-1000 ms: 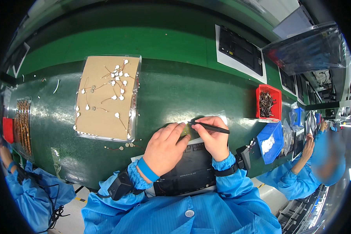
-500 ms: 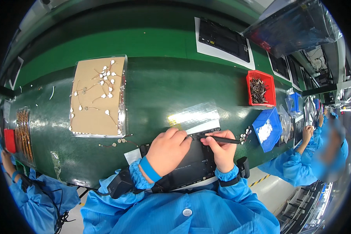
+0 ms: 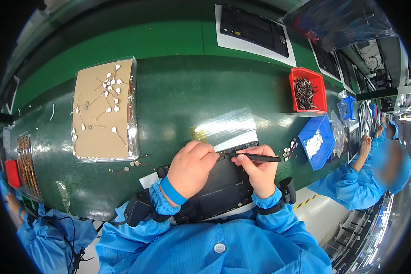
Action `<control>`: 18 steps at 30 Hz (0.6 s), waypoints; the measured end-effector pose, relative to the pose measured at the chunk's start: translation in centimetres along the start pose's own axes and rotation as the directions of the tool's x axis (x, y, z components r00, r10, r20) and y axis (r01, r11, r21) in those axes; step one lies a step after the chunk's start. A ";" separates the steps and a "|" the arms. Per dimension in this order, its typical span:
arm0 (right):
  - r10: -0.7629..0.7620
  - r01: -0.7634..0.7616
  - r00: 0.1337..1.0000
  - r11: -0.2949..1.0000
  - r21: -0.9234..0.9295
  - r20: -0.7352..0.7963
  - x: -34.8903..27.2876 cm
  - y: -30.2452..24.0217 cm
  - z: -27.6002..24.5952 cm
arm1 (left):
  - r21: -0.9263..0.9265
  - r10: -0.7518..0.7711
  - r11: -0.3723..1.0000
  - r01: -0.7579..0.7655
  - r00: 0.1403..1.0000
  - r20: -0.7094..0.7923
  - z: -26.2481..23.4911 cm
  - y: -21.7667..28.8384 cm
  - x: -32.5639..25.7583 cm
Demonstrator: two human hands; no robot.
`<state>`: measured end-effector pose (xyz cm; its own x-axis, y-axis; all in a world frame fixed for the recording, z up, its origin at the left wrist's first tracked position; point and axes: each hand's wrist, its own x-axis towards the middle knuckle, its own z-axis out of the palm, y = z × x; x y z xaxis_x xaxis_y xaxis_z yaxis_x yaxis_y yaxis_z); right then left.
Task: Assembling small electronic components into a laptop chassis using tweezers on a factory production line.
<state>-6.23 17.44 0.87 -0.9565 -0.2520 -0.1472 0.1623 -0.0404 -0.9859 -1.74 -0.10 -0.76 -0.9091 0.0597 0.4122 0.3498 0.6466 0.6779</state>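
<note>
A black flat device housing (image 3: 223, 188), like the open shell of a tablet, lies on the bench edge in front of me. My right hand (image 3: 260, 171) grips a slim black pen-shaped tool (image 3: 259, 158), its narrow tip pointing left at the housing's far edge. My left hand (image 3: 192, 168) is closed over that same edge, fingertips pinched close to the tool tip. Whatever sits between those fingertips is hidden. Just beyond the housing lies a clear plastic sheet (image 3: 227, 125) with a white strip.
On the left is a brown card tray (image 3: 102, 114) with several small white wired discs. To the right stand a red bin (image 3: 323, 98) of dark small parts and a blue bin (image 3: 323, 157) of white pieces. Loose discs (image 3: 288, 150) lie beside it. Co-workers sit on both sides.
The view has shifted slightly, moving bench items a little left and up on the left side. My left fingers have drawn in more tightly; the tool stays at the housing's far edge.
</note>
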 end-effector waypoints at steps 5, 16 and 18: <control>0.007 -0.007 1.000 1.000 -0.001 -0.004 0.0 0.1 0.0 | 0.005 0.009 1.000 -0.009 0.999 0.043 -0.2 0.1 0.2; -0.016 0.015 1.000 0.999 -0.034 -0.019 0.0 0.3 0.3 | 0.119 0.031 0.992 -0.042 0.995 0.090 0.1 0.5 0.3; -0.013 0.012 1.000 0.999 -0.043 -0.021 0.0 0.4 0.3 | 0.181 0.022 0.983 -0.038 0.996 0.090 0.2 0.8 0.3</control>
<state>-6.12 17.12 0.53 -0.9632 -0.2315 -0.1362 0.1404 -0.0018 -0.9901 -1.76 0.57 -0.22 -0.9180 0.1418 0.3703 0.3371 0.7707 0.5407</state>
